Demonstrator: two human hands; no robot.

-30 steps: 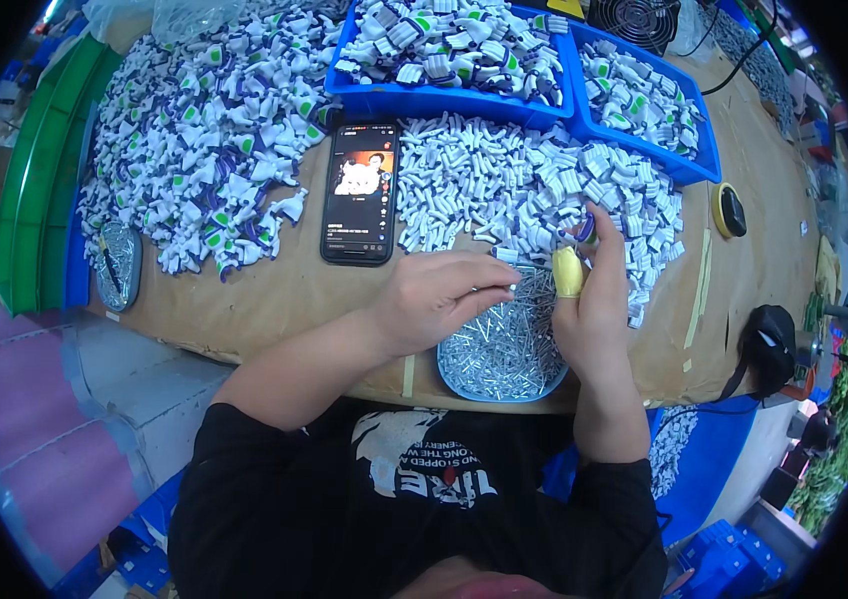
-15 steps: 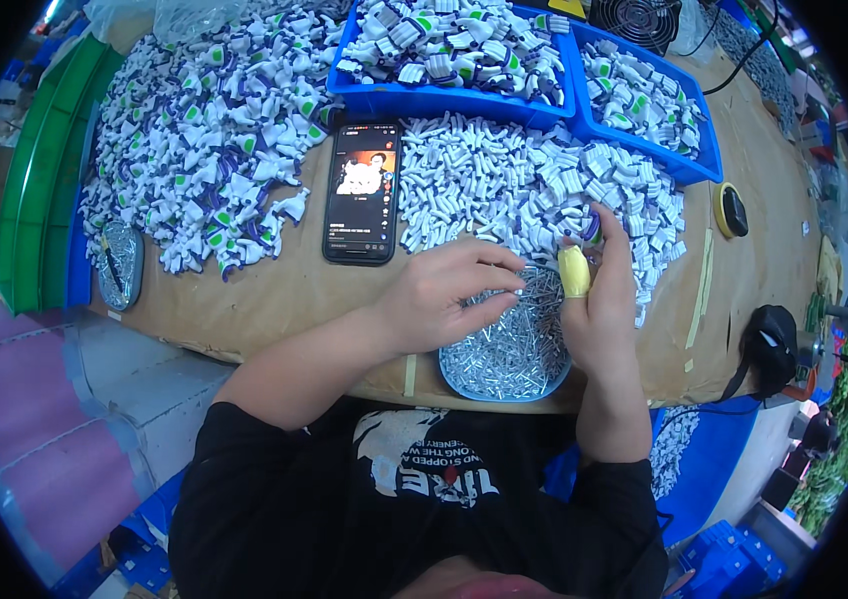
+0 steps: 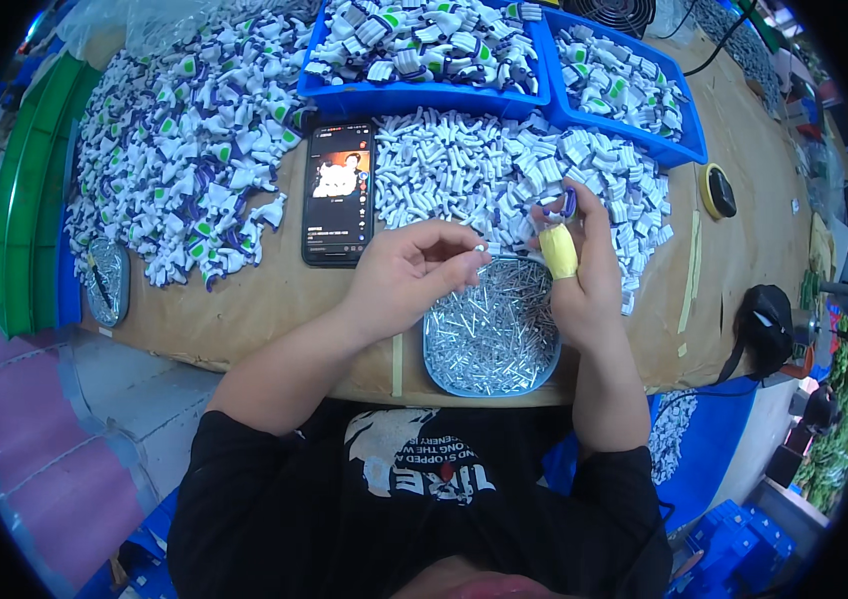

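My left hand (image 3: 406, 275) is closed in a pinch at the upper left rim of a blue tray (image 3: 431, 366). Between its thumb and fingertips shows a small white piece (image 3: 482, 250). Loose silver metal pins (image 3: 492, 334) fill the tray. Just right of it, my right hand (image 3: 592, 285) grips a small purple-and-white plastic part (image 3: 569, 204), partly hidden by the fingers. Yellow tape (image 3: 559, 252) wraps the right thumb. Beyond both hands spreads a pile of small white ribbed pieces (image 3: 444, 165).
A phone (image 3: 338, 195) with a lit screen lies left of the white pieces. Farther left is a heap of white, purple and green parts (image 3: 184, 140). Two blue bins (image 3: 424, 97) of similar parts stand at the back. A tape roll (image 3: 718, 190) and black object (image 3: 766, 329) lie right.
My left hand has come up and left from over the pins, its fingers closing on the small white piece. My right hand keeps its purple-and-white part, now turned more into view.
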